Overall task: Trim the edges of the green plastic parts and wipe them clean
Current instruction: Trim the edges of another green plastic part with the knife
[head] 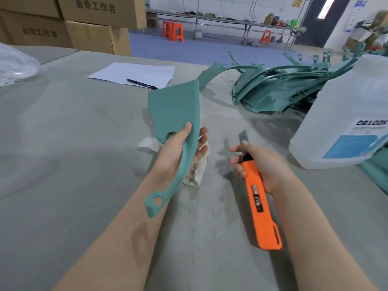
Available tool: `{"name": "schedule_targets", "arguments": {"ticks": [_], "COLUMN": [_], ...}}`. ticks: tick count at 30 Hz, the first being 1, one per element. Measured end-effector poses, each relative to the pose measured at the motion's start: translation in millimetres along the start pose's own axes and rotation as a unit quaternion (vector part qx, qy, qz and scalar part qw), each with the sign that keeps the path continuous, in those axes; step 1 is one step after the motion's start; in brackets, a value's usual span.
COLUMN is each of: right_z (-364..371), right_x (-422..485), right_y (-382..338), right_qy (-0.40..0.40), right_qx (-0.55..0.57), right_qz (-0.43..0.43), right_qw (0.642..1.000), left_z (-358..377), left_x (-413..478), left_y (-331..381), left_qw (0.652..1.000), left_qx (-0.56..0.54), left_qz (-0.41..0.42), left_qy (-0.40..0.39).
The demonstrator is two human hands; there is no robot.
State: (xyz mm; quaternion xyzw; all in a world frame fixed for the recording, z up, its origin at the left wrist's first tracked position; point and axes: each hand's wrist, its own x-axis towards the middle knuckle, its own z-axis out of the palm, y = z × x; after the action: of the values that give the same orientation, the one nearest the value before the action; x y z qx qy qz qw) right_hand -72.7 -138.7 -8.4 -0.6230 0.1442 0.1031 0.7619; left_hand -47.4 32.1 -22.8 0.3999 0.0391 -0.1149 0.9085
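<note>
L hand [178,152] grips 1 green part [174,110], held up over table [84,143]; rag [195,173] just behind. R hand [260,162] clenched round orange knife [258,198], blade out, at part's 3 o'clock, apart. Trim step, prob.: next needs blade on part's edge. Parts pile [279,89] at 1 o'clock.

Green plastic part [174,110]: flat, looped tail, held upright above cloth [196,175]; orange knife [258,198], blade extended; further green parts [283,87] heaped on bench [63,154].

Left hand [178,148] grips green part [174,114] mid-frame, over cloth [196,171]. Right hand [260,162] holds orange knife [259,198], blade out. Parts pile [279,89] upper right.
</note>
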Motion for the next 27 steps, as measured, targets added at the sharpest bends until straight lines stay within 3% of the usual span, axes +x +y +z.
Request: {"name": "schedule_targets", "arguments": {"ticks": [5,16,21,27], "right_z": [24,22,19,12], "right_x": [9,14,13,9], "right_y": [17,27,26,14], "right_qy": [0.010,0.044,-0.015,0.009], "right_qx": [-0.002,-0.027,0.064,0.165], "right_qz": [-0.046,-0.206,-0.195,-0.166], "right_qw": [0.999,0.977,0.979,0.972], "left_z": [4,5,4,0], "left_x": [3,-1,-1,4], "left_y": [-16,-6,-3,-3], "left_qw": [0.996,0.997,0.996,0.998], "left_qx": [0.079,0.074,0.081,0.044], "left_qz": [0.021,-0.009,-0.024,-0.031], "left_qy": [0.032,0.005,-0.008,-0.011]}}
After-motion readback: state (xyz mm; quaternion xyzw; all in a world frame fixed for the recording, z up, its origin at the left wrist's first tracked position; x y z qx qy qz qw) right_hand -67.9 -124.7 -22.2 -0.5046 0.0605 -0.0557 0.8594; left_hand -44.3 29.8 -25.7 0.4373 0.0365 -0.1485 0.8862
